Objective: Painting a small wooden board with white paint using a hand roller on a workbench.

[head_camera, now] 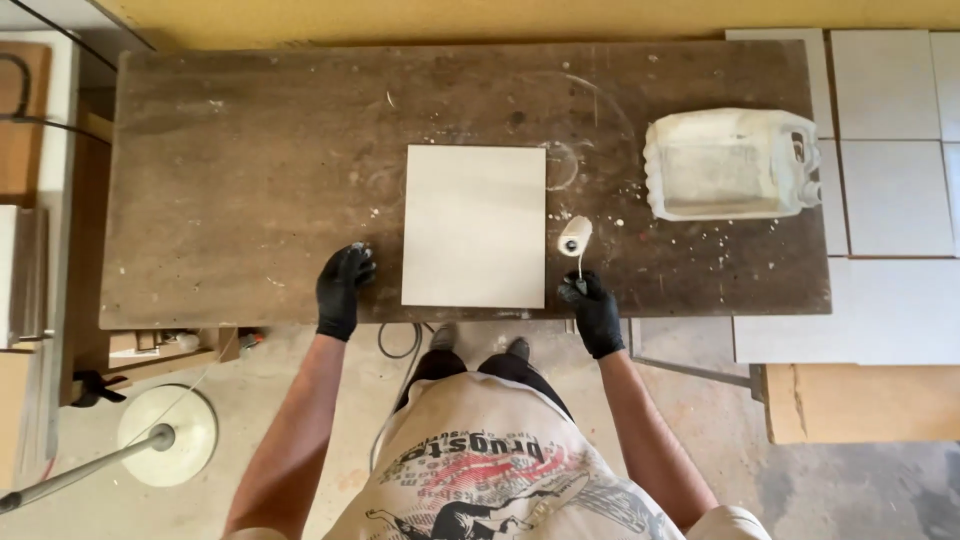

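Observation:
A plain white rectangular tile [474,226] lies flat in the middle of a worn brown workbench [240,170]. My right hand [593,311], in a black glove, grips the handle of a small paint roller [574,237] whose white sleeve rests on the bench just right of the tile. My left hand [343,288], also gloved in black, rests on the bench a little left of the tile, fingers curled down against the surface with nothing visibly in them.
A cut-open white plastic jug [732,164] lies on its side at the bench's right end. White tiles [890,140] are laid out to the right of the bench. A round white stand base [168,434] and a cable [400,345] are on the floor.

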